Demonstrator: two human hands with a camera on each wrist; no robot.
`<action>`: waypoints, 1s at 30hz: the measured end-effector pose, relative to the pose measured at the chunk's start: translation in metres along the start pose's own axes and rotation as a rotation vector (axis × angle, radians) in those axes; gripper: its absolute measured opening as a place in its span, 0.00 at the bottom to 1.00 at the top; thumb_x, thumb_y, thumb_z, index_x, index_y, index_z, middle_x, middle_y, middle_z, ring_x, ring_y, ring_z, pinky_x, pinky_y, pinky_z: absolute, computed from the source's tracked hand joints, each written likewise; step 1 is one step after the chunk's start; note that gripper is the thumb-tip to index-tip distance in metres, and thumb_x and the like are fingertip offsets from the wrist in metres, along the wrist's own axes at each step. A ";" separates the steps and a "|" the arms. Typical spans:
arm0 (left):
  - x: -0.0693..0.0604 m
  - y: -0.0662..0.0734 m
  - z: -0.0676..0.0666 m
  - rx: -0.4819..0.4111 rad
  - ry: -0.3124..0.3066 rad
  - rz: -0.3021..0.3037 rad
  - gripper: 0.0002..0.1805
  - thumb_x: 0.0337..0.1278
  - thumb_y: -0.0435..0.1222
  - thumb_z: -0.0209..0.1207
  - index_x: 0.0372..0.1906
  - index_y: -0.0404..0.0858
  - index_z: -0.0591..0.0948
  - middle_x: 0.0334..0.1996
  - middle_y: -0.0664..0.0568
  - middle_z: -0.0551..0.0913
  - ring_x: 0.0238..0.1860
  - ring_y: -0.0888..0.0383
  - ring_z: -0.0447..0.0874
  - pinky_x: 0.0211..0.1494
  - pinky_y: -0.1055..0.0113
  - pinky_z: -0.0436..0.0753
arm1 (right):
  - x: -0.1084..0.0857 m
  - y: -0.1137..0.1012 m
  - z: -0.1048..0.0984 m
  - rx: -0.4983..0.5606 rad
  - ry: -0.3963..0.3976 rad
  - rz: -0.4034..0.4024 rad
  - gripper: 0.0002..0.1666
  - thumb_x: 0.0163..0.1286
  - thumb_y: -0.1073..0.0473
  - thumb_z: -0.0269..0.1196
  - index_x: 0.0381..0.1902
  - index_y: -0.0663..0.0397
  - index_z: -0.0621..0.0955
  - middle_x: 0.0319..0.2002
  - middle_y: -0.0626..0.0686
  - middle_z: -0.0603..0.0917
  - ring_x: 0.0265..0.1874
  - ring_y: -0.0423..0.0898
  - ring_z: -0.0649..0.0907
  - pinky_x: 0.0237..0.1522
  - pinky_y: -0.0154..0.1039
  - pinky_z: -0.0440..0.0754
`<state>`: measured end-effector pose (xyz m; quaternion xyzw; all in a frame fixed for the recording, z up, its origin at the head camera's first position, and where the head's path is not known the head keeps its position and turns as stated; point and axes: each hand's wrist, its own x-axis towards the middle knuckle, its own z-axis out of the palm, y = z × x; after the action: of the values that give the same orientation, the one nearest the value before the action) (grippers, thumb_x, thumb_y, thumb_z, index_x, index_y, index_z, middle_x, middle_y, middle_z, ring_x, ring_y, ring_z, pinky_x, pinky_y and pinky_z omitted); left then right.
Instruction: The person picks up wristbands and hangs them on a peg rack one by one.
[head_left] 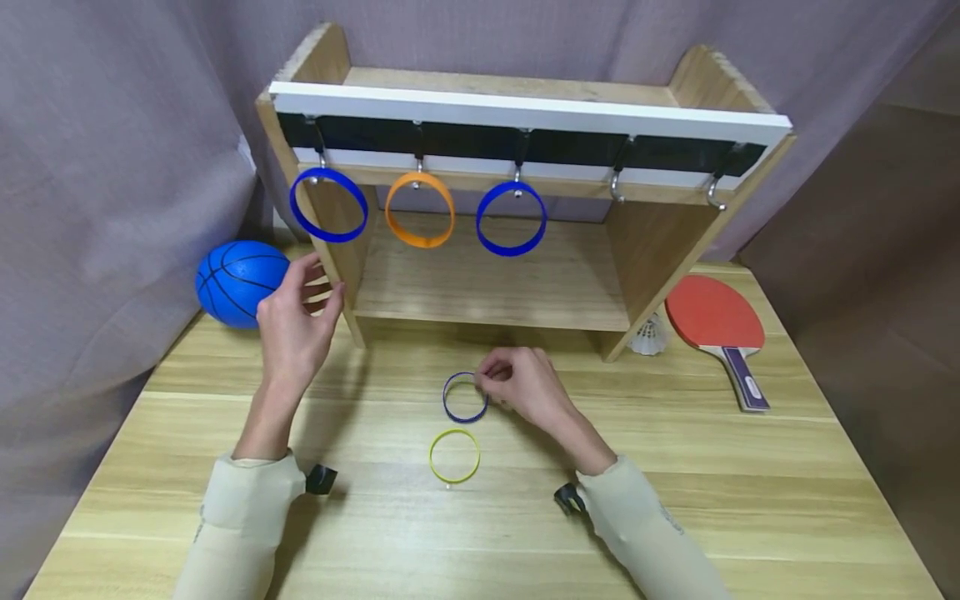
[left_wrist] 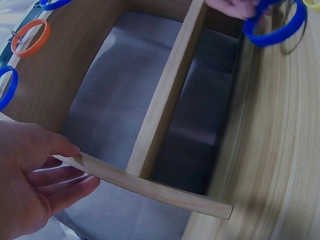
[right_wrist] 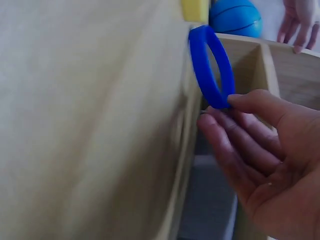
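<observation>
The thumb and fingertips of my right hand [head_left: 528, 387] pinch the edge of a blue ring [head_left: 445, 404], which the right wrist view shows upright above the fingers. A yellow ring [head_left: 431, 460] lies nearer to me on the table. My left hand [head_left: 296, 321] rests against the left side panel [left_wrist: 175, 194] of the wooden shelf, its fingers loosely bent and holding no ring. On the hooks along the shelf's front hang a blue ring [head_left: 298, 218] at the far left, an orange ring [head_left: 422, 242] beside it, and another blue ring [head_left: 510, 251] on the middle hook.
Two bare hooks, one [head_left: 616, 187] right of the middle and one [head_left: 715, 196] at the far right, stick out from the shelf. A blue ball [head_left: 236, 283] sits left of it. A shuttlecock [head_left: 648, 336] and a red paddle [head_left: 716, 312] lie to the right.
</observation>
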<state>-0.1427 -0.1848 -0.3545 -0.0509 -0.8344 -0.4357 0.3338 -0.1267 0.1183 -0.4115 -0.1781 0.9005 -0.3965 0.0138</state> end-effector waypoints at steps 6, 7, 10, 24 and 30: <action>-0.001 0.001 0.000 0.000 -0.001 -0.006 0.21 0.55 0.30 0.67 0.56 0.37 0.80 0.45 0.43 0.86 0.39 0.50 0.88 0.37 0.69 0.87 | -0.005 -0.020 -0.034 0.140 0.083 -0.126 0.03 0.61 0.61 0.71 0.33 0.47 0.88 0.29 0.40 0.86 0.27 0.39 0.85 0.30 0.34 0.86; -0.001 0.001 0.000 0.000 -0.002 -0.007 0.21 0.55 0.30 0.67 0.56 0.37 0.80 0.45 0.44 0.86 0.39 0.50 0.88 0.37 0.68 0.88 | -0.007 -0.026 -0.043 0.166 0.097 -0.134 0.03 0.60 0.61 0.72 0.33 0.46 0.88 0.29 0.40 0.87 0.27 0.40 0.85 0.30 0.35 0.86; -0.001 0.002 0.000 0.006 -0.003 -0.008 0.21 0.55 0.30 0.67 0.56 0.37 0.80 0.46 0.44 0.86 0.40 0.50 0.88 0.37 0.69 0.87 | -0.012 -0.047 -0.071 0.275 0.137 -0.157 0.05 0.59 0.62 0.73 0.34 0.50 0.88 0.31 0.46 0.87 0.29 0.44 0.85 0.31 0.35 0.86; 0.000 0.002 -0.002 0.012 -0.011 -0.008 0.22 0.55 0.30 0.67 0.57 0.38 0.79 0.46 0.45 0.86 0.40 0.51 0.88 0.37 0.73 0.87 | -0.019 -0.101 -0.165 0.868 0.640 -0.465 0.13 0.55 0.82 0.66 0.38 0.88 0.78 0.35 0.70 0.85 0.34 0.57 0.86 0.41 0.39 0.87; 0.000 0.003 -0.001 0.011 -0.010 -0.005 0.22 0.55 0.30 0.67 0.57 0.38 0.79 0.46 0.44 0.86 0.40 0.51 0.88 0.37 0.68 0.88 | -0.016 -0.108 -0.173 0.917 0.810 -0.432 0.15 0.57 0.78 0.68 0.41 0.86 0.78 0.36 0.70 0.84 0.36 0.59 0.86 0.47 0.42 0.86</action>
<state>-0.1412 -0.1841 -0.3520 -0.0492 -0.8384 -0.4318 0.3288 -0.1073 0.1785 -0.2174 -0.1677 0.5177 -0.7703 -0.3324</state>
